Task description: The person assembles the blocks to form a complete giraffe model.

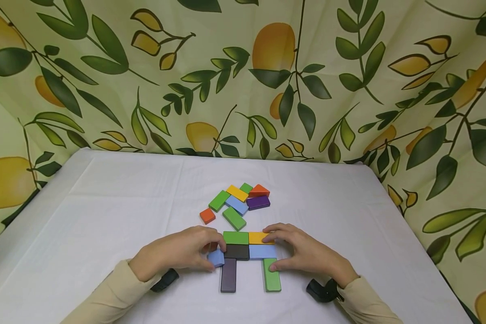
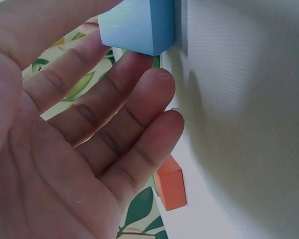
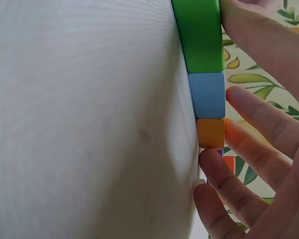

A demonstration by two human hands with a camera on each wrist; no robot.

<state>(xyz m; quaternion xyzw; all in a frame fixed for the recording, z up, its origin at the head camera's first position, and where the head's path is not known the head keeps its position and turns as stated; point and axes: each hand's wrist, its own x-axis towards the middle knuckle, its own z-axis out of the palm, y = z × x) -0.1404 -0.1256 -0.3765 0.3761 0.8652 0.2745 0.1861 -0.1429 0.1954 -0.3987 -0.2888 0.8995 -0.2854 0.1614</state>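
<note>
In the head view my left hand (image 1: 182,249) pinches a small light-blue block (image 1: 216,258) between thumb and fingers. That block is at the left end of a black block (image 1: 236,252); whether they touch is unclear. My right hand (image 1: 305,249) rests on the right side of the arrangement, its fingers on a yellow block (image 1: 256,237) and its thumb on a long green block (image 1: 272,279). Between those two lies a blue block (image 1: 262,252). A green block (image 1: 236,237) lies above the black one, and a dark purple block (image 1: 228,276) extends below it.
Beyond the arrangement lie loose blocks: green (image 1: 234,218), orange-red (image 1: 207,216), blue (image 1: 236,205), purple (image 1: 258,202), yellow (image 1: 237,193) and a red triangle (image 1: 259,191). A white cloth (image 1: 125,202) covers the table; a patterned curtain (image 1: 235,99) hangs behind.
</note>
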